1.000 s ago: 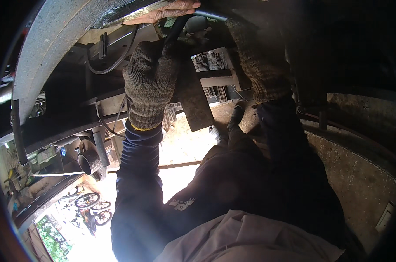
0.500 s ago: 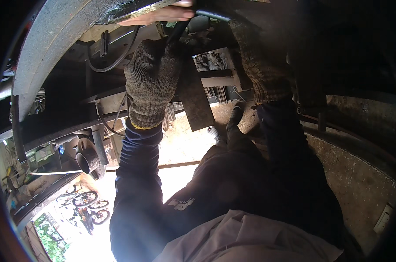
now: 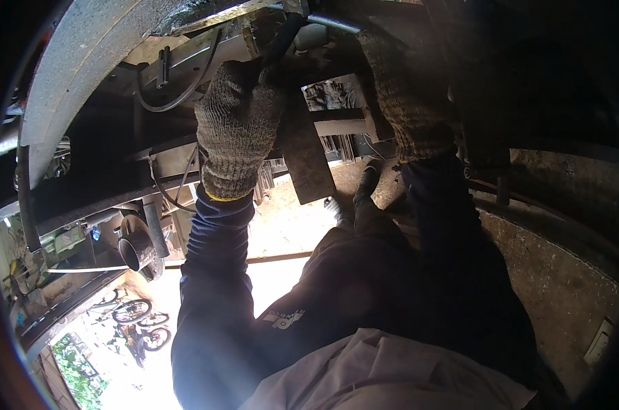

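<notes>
Overhead, the gloved left hand (image 3: 238, 126) grips a dark handle (image 3: 282, 37); the right hand (image 3: 405, 102) clasps nearby, its hold unclear.

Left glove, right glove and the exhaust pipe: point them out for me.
left glove (image 3: 238, 126), head view, back of the knit hand
right glove (image 3: 405, 102), head view, knit cuff
exhaust pipe (image 3: 137, 247), head view, open round end

close head view, facing upward

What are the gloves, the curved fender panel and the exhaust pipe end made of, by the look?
Gloves on left hand and right hand: knitted yarn, likely cotton, ribbed weave, grimy.
Curved fender panel: probably sheet metal, dull grey, speckled.
Exhaust pipe end: metal tube, bare grey, thin cut rim.
</notes>
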Demonstrator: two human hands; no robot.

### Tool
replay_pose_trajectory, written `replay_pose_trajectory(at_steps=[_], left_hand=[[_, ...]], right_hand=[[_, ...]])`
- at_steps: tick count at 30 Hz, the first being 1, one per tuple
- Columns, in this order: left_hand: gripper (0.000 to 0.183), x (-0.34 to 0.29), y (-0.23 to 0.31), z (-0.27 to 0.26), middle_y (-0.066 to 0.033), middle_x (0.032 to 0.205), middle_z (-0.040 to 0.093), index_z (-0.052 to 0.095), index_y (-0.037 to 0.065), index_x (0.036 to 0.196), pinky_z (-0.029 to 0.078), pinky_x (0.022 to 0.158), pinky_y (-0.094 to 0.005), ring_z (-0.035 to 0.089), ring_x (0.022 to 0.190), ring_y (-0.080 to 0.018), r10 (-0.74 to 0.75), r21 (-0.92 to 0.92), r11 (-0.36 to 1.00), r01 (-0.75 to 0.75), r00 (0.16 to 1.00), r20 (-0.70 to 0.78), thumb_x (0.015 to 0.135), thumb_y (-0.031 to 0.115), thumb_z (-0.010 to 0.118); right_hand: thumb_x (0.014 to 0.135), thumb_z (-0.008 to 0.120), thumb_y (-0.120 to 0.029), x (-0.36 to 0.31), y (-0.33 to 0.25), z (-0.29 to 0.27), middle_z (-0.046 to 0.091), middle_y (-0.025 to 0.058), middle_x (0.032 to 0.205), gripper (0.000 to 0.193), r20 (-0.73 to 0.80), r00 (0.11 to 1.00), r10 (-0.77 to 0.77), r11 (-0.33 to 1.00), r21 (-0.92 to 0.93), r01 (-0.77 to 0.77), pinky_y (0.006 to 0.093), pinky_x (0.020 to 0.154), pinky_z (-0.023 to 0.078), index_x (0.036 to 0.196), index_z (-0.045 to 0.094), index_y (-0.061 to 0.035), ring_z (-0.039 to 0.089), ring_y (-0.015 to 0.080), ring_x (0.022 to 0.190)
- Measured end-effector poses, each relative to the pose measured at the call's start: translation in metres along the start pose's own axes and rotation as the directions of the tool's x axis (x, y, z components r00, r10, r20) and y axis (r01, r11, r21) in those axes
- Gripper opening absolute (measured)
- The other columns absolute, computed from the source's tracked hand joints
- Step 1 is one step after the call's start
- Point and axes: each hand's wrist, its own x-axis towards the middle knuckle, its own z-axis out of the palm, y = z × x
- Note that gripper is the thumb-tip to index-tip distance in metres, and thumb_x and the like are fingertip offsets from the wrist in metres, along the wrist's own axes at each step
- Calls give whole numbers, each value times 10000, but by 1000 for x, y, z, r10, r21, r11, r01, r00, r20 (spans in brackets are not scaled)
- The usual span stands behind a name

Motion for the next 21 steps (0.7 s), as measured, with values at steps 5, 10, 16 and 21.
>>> replay_pose_trajectory(at_steps=[5, 10, 16, 21], left_hand=[[256, -1, 2, -1, -133, 858, 735, 683, 33, 983, 556, 686, -335, 733, 759, -247, -7, 32, 999, 7, 1000, -6, 933, 268, 771], [223, 1, 3, -1, -119, 845, 721, 682, 24, 978, 535, 681, -325, 691, 747, -213, 23, 41, 999, -23, 1000, 14, 944, 231, 755], [226, -1, 2, -3, -136, 877, 745, 679, 32, 974, 561, 696, -341, 738, 781, -268, 20, 51, 998, -21, 1000, 13, 934, 237, 765], [237, 2, -2, -1, -131, 876, 746, 679, 30, 983, 562, 701, -336, 740, 781, -259, 71, -7, 997, -71, 997, 20, 934, 244, 767]], right_hand=[[953, 744, -323, -1, 1, 0, 717, 145, 1173, 348, 27, 1000, 9, 999, -32, -8, 408, 940, 564, 1202, 669, -91, 706, 329, 1090], [957, 738, -313, 2, -3, -4, 717, 140, 1175, 341, 15, 1000, -1, 998, -58, 2, 402, 939, 563, 1207, 667, -92, 702, 322, 1101], [952, 744, -267, -1, 2, 2, 715, 146, 1190, 337, -6, 999, -50, 999, -9, 50, 401, 950, 560, 1230, 668, -91, 702, 320, 1102], [961, 730, -225, 0, -3, 1, 712, 144, 1190, 325, -12, 1000, 0, 1000, 4, 0, 391, 960, 549, 1232, 664, -60, 690, 291, 1108]])
